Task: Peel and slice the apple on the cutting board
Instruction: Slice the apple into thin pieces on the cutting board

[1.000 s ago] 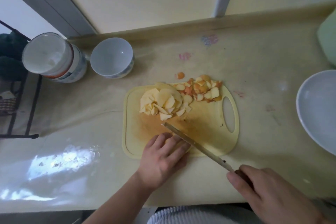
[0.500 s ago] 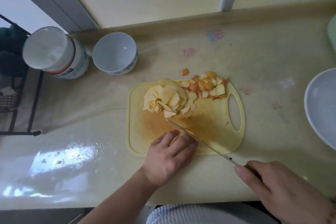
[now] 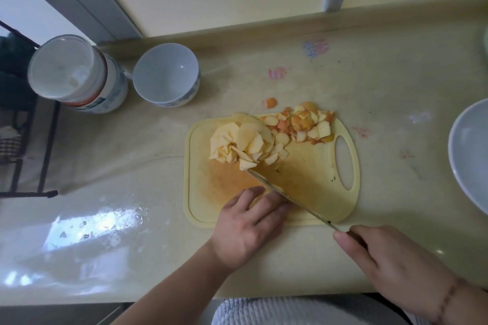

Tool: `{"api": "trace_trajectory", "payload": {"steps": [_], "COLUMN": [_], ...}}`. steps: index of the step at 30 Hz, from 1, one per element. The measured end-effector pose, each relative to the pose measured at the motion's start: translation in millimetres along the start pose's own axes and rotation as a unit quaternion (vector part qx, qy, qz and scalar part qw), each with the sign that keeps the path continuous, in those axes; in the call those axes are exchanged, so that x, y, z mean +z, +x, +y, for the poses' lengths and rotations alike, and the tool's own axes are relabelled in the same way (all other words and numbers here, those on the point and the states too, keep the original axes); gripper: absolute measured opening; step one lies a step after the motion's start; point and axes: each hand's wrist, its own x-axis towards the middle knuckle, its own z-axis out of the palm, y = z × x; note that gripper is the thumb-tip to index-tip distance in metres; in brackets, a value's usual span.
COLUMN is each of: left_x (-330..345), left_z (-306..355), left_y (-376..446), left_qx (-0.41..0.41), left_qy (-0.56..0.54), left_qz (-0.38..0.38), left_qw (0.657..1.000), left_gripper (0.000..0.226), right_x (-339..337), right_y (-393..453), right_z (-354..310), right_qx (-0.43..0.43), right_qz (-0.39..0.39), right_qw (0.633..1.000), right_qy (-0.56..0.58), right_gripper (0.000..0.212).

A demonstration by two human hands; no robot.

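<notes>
A yellow cutting board (image 3: 311, 192) lies on the counter. A heap of pale apple slices (image 3: 243, 142) sits at its far left, and red-orange peel scraps (image 3: 303, 121) lie at its far edge. My left hand (image 3: 248, 229) rests on the board's near edge, its fingers bent over a small apple piece that is mostly hidden. My right hand (image 3: 390, 264) grips the handle of a knife (image 3: 290, 198). The blade runs diagonally past my left fingertips, and its tip touches the slice heap.
A white bowl (image 3: 166, 74) and a lidded jar (image 3: 74, 74) stand at the back left. A large white plate (image 3: 470, 153) sits at the right edge. One stray peel (image 3: 271, 103) lies behind the board. A black rack (image 3: 26, 166) is at the far left.
The knife has slid forward across the board until its tip reached the slice heap. My left hand has stayed at the board's near edge.
</notes>
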Motion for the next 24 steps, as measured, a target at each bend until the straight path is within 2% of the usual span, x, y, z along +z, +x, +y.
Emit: {"api": "trace_trajectory", "payload": {"steps": [24], "left_x": [-0.3], "left_z": [4.1], "left_y": [-3.0], "left_qx": [-0.012], "left_qy": [0.0], "left_qz": [0.003], "left_qw": [1.0], "left_gripper": [0.021], "right_x": [-9.8], "right_y": [-5.8], "right_z": [1.0], "right_qx": [-0.007], "right_qz": [-0.011], "right_qw": [1.0], "right_qy": [0.021], "right_gripper": [0.077]}}
